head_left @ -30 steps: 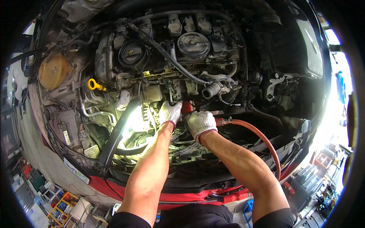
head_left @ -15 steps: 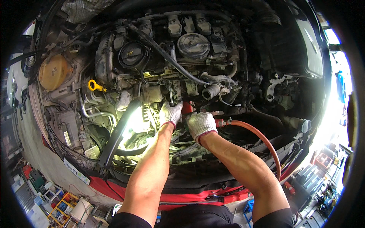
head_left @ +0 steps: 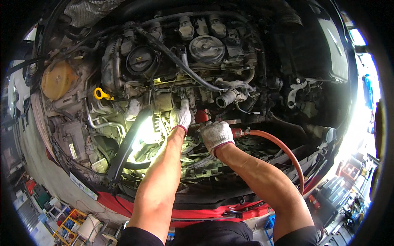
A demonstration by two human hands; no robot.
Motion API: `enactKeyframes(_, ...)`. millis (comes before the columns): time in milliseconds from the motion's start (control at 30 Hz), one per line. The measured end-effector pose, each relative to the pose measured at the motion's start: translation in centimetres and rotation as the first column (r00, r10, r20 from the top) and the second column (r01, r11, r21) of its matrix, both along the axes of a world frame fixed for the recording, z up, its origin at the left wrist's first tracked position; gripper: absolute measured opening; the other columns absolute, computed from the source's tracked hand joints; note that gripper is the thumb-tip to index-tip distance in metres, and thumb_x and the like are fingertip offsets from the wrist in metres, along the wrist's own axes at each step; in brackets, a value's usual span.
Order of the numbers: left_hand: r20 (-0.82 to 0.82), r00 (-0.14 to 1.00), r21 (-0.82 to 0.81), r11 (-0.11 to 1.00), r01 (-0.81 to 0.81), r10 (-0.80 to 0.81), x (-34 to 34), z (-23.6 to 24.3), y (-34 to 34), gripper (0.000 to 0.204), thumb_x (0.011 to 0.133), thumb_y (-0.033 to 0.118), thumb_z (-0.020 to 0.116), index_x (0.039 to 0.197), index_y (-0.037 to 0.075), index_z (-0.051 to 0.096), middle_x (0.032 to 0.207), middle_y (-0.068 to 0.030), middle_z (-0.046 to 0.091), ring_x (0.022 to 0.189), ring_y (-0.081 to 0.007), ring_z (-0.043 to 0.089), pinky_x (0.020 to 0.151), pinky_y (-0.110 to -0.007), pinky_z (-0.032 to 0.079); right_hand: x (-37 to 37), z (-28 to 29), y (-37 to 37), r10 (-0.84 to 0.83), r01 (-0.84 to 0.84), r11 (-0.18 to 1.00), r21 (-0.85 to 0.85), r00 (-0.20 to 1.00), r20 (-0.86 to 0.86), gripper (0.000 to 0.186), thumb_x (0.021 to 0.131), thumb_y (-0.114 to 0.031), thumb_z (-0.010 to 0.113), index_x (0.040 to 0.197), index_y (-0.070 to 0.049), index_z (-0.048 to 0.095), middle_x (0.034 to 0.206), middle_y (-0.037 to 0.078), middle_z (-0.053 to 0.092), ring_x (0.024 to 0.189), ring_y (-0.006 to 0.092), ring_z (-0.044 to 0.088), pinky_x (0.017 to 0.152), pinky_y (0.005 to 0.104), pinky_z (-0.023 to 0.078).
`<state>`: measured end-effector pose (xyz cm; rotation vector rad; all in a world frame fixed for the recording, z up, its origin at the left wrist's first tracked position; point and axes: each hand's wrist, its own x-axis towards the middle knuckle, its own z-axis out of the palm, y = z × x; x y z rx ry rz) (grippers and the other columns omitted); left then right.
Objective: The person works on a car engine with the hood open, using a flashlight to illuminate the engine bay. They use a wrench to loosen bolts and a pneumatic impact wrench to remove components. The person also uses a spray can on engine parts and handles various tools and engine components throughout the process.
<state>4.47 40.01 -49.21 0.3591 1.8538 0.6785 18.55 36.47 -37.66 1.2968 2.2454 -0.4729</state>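
Observation:
My right hand [head_left: 216, 135], in a whitish knit glove with a dark red cuff, is closed around an air impact wrench. The wrench's red body [head_left: 201, 115] shows just past my fingers; the rest is mostly hidden by the glove. An orange air hose [head_left: 276, 140] leaves its handle on the right. My left hand [head_left: 181, 115], gloved alike, reaches to the front of the engine [head_left: 176, 78]. Its fingers are closed around a slim metal extension bar [head_left: 183, 94], of which only a short upper part shows. What the bar's far end meets is hard to make out.
A bright work light [head_left: 141, 129] on a black bar stands left of my left arm. A thick black hose [head_left: 176, 59] crosses the engine. The yellow dipstick handle [head_left: 102, 94] and yellowish reservoir [head_left: 58, 80] sit left. A red front edge [head_left: 188, 213] lies below my forearms.
My left hand has slid up and slightly left, away from the wrench, covering more of the bar. My right hand with the wrench stays almost where it was.

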Motion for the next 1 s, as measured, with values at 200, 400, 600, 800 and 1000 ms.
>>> enactKeyframes(200, -0.296, 0.849, -0.082, 0.897, 0.434, -0.438, -4.3, -7.1, 0.7, 0.07, 0.103, 0.053, 0.023, 0.121, -0.004, 0.059, 0.101, -0.0346, 0.065, 0.094, -0.0441, 0.066, 0.081, -0.051, 0.05, -1.2, 0.3, -0.1, 0.028, -0.029, 0.999, -0.017, 0.999, -0.026, 0.017, 0.088, -0.019, 0.061, 0.094, -0.013, 0.075, 0.09, 0.008, 0.075, 0.083, 0.0253, 0.073, 0.062, 0.0402, 0.051)
enactKeyframes(400, -0.297, 0.921, -0.088, 0.968, 0.235, -0.25, -0.6, -1.2, 1.3, 0.077, 0.097, 0.061, 0.04, 0.115, -0.011, 0.059, 0.097, -0.0326, 0.067, 0.087, -0.0435, 0.067, 0.075, -0.051, 0.051, 0.1, 0.3, 0.2, 0.003, -0.005, 0.997, -0.077, 1.0, -0.02, 0.019, 0.089, -0.019, 0.06, 0.097, -0.012, 0.077, 0.095, 0.01, 0.076, 0.087, 0.0264, 0.073, 0.066, 0.04, 0.055)
enactKeyframes(600, -0.536, 0.821, 0.174, 0.927, 0.334, -0.195, -2.3, -2.7, -0.7, 0.054, 0.1, 0.048, 0.046, 0.111, -0.002, 0.06, 0.091, -0.0297, 0.067, 0.082, -0.0404, 0.068, 0.071, -0.051, 0.052, -0.6, 1.3, 0.4, 0.052, -0.055, 0.993, -0.107, 0.998, -0.027, 0.019, 0.09, -0.019, 0.06, 0.097, -0.012, 0.076, 0.096, 0.011, 0.075, 0.089, 0.0263, 0.073, 0.067, 0.0398, 0.055)
enactKeyframes(800, 0.049, 0.99, 0.083, 0.988, 0.128, -0.132, 0.8, 5.7, 0.1, 0.043, 0.104, 0.04, 0.042, 0.106, 0.001, 0.061, 0.07, -0.0118, 0.065, 0.054, -0.0197, 0.063, 0.05, -0.037, 0.055, 1.0, 3.1, 0.0, 0.021, -0.017, 0.992, -0.124, 0.999, 0.031, 0.021, 0.091, -0.017, 0.059, 0.103, -0.009, 0.074, 0.098, 0.012, 0.074, 0.09, 0.0276, 0.073, 0.067, 0.0398, 0.056)
enactKeyframes(1000, -0.222, 0.913, 0.212, 0.897, 0.388, -0.342, 5.5, 2.0, -0.3, 0.056, 0.102, 0.047, 0.037, 0.109, -0.003, 0.06, 0.093, -0.0279, 0.068, 0.086, -0.0428, 0.067, 0.077, -0.05, 0.053, 5.3, 4.2, 0.4, 0.059, -0.03, 0.981, -0.192, 0.987, 0.148, 0.03, 0.09, -0.016, 0.058, 0.118, -0.007, 0.065, 0.103, 0.016, 0.071, 0.093, 0.0301, 0.072, 0.073, 0.0415, 0.058)
